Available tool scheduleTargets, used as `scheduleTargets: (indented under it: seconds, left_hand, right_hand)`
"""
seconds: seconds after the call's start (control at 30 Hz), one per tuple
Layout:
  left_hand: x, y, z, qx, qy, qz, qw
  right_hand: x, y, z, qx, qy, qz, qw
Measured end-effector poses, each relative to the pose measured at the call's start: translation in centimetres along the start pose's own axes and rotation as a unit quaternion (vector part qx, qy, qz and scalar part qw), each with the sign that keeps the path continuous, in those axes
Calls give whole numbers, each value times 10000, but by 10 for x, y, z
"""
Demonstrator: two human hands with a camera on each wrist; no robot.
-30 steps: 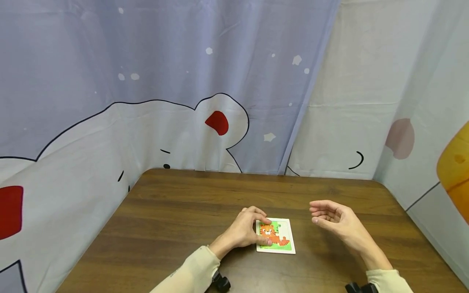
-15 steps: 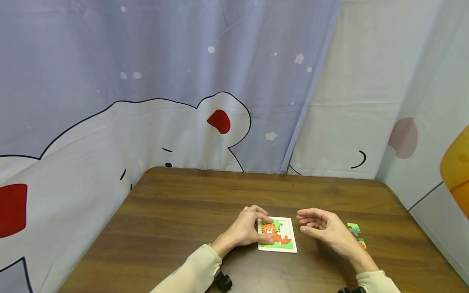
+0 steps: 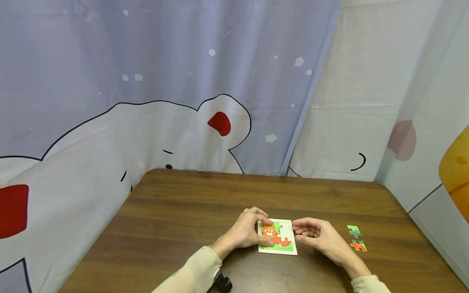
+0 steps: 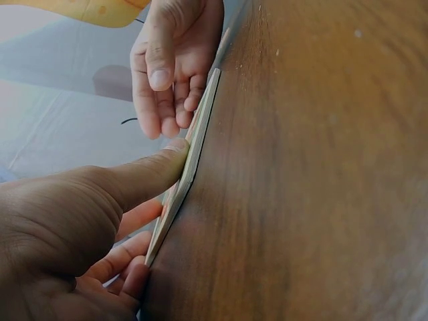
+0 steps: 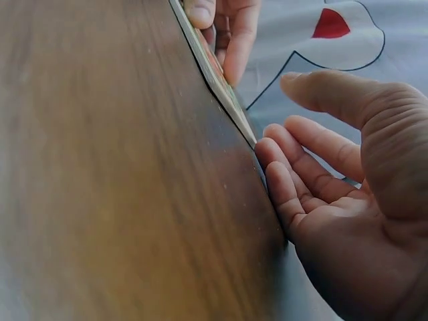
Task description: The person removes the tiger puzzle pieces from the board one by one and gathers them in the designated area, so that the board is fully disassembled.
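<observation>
A square jigsaw puzzle (image 3: 277, 237) with an orange tiger on green lies flat on the wooden table. White backing shows at its upper right. My left hand (image 3: 242, 232) rests on the puzzle's left side, thumb and a finger touching its face; other fingers lie by the edge in the left wrist view. My right hand (image 3: 320, 236) is at the puzzle's right edge, fingers loosely bent and thumb apart, holding nothing. In the right wrist view, its fingertips (image 5: 267, 144) are close to the board's corner; whether they touch is hard to tell.
Two loose jigsaw pieces lie on the table to the right of my right hand: a green one (image 3: 353, 231) and an orange one (image 3: 358, 245). A printed curtain (image 3: 176, 134) hangs behind the table (image 3: 176, 207).
My right hand has moved left to the puzzle's right edge, uncovering the two loose pieces behind it. The left hand has stayed on the puzzle.
</observation>
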State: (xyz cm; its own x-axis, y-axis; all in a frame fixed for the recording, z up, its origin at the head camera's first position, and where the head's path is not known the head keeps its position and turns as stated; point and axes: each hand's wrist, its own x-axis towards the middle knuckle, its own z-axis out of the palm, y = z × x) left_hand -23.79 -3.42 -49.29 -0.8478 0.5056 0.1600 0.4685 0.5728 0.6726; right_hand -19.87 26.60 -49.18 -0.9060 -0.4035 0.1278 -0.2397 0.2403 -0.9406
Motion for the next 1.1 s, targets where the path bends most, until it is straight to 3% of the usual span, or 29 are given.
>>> scheduleTargets:
  seconds: [0.2,0.4,0.73,1.1]
  left_hand:
    - [0,-1,1,25,-4,36,10000]
    - [1,0,0,48,7,50,10000]
    - [1,1,-1,83,-20,40,10000]
    - [2,1,-1,103,-35,64,9999]
  right_hand:
    - [-1,6,2,-260,116,-30,9996]
    - [0,6,2,-603,13,-357,9975]
    - [1,5,9,-1291,132,-772,9885]
    - [2,8,12,-1890,197,-881,9778]
